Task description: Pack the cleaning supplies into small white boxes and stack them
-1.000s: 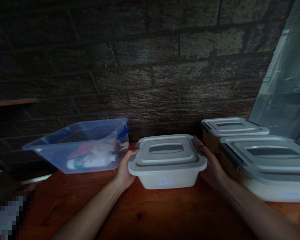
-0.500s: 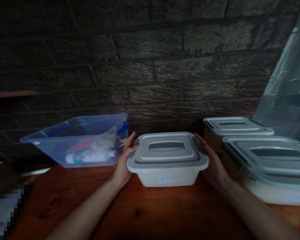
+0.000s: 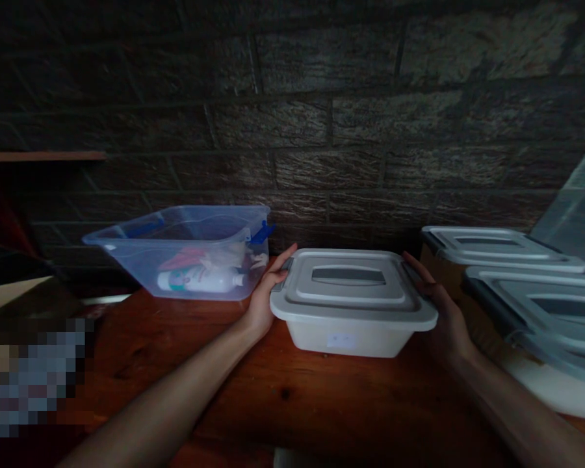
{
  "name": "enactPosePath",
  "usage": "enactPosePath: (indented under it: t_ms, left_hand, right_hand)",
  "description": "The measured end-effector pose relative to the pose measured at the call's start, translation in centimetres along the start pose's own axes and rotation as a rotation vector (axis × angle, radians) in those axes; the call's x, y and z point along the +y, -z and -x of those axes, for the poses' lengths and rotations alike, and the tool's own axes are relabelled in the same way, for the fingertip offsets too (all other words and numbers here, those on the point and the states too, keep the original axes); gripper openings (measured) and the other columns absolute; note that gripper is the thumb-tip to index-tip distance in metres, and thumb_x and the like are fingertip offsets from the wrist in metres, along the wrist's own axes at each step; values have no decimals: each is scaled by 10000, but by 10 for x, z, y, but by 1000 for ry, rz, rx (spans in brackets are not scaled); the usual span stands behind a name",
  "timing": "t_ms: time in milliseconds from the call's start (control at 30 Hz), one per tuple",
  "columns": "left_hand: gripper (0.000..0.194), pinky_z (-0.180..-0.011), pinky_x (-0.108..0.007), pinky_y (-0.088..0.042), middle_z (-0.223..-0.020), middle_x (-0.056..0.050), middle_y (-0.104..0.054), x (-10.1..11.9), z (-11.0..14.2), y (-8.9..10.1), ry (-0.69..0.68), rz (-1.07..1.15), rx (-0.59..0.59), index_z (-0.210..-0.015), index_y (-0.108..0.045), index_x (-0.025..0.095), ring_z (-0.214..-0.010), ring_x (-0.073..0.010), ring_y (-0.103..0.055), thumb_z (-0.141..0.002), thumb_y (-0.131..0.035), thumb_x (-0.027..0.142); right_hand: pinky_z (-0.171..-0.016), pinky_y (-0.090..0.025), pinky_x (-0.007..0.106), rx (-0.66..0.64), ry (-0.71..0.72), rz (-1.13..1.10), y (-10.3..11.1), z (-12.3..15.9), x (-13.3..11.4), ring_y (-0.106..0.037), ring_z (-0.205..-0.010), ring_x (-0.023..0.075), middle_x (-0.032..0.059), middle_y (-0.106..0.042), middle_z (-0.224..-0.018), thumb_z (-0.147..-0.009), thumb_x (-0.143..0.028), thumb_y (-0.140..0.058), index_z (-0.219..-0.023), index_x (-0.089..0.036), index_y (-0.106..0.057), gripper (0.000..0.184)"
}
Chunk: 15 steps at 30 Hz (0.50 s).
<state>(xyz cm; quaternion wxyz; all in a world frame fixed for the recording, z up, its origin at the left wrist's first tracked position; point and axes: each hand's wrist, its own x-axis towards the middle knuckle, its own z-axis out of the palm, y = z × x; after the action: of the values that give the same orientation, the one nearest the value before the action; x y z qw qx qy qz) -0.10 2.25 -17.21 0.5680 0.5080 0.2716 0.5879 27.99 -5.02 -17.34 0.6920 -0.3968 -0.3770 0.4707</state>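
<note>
In the head view, a white plastic storage box (image 3: pixel 370 338) with a grey-white lid (image 3: pixel 348 300) stands upright on the wooden table, its lid on. My left hand (image 3: pixel 263 305) grips its left end, thumb near the dark side latch and fingers along the side. At the right end my right hand (image 3: pixel 446 318) holds it the same way, its fingers partly hidden behind the rim. A grey panel (image 3: pixel 348 276) marks the lid's middle, and a small pale label (image 3: pixel 342 340) is on the front wall. What is inside the box cannot be seen.
To the left stands a lidless translucent blue bin (image 3: pixel 136 270) holding a white bottle (image 3: pixel 207 280) and pinkish and pale cloth-like items. Two similar lidded boxes, one rear (image 3: pixel 497 250) and one nearer (image 3: pixel 565 292), stand right. A dark brick wall (image 3: pixel 292 117) rises behind the wooden table (image 3: pixel 234 390).
The camera view has turned a little to the left, so everything sits further right in the picture. Both hands remain on the box, with no clear movement of it against its neighbours.
</note>
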Motion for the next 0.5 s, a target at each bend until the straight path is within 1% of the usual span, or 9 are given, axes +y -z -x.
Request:
enactPosePath:
  t_ms: [167,233,300,400,500]
  left_hand:
    - [660,-1115,-399,-335,-1390,-49,-664,0,-2,4,0,-42,-43,-1474,-548,181,-1276,-308,-560,-829,-559,324]
    - [655,-1131,-402,-329,-1420,-49,-645,-2,-2,5,-9,-30,-46,-1475,-546,188,-1299,-307,-552,-837,-563,333]
    - [653,-1157,-404,-317,-1469,-47,-609,-5,-1,4,-21,14,-23,-1492,-525,202,-1345,-303,-530,-862,-567,370]
    - [634,-1203,-409,-283,-1493,-61,-589,-12,4,1,-40,93,48,-1504,-502,207,-1397,-287,-501,-930,-545,473]
    - [638,-1231,-415,-261,-1501,-77,-580,-19,15,0,-70,117,74,-1498,-510,217,-1432,-278,-471,-979,-466,586]
  right_hand:
    - [-1204,-363,448,-18,-24,39,4,-2,-4,-458,-1444,315,-60,-575,-1503,-882,-364,-541,-1490,-352,-525,609]
    - [-1232,-320,450,-32,-32,50,5,-2,-4,-418,-1474,307,-72,-563,-1514,-886,-374,-561,-1488,-369,-526,603]
    - [-1256,-275,455,-36,-36,40,5,-1,-1,-374,-1501,293,-81,-539,-1536,-903,-406,-570,-1507,-385,-498,609]
    - [-1269,-251,480,-30,-25,-37,5,5,6,-321,-1529,275,-78,-476,-1584,-961,-559,-507,-1550,-404,-428,614]
    - [-1260,-250,546,-104,-56,-113,12,11,15,-307,-1533,292,-56,-437,-1607,-959,-714,-416,-1580,-424,-359,687]
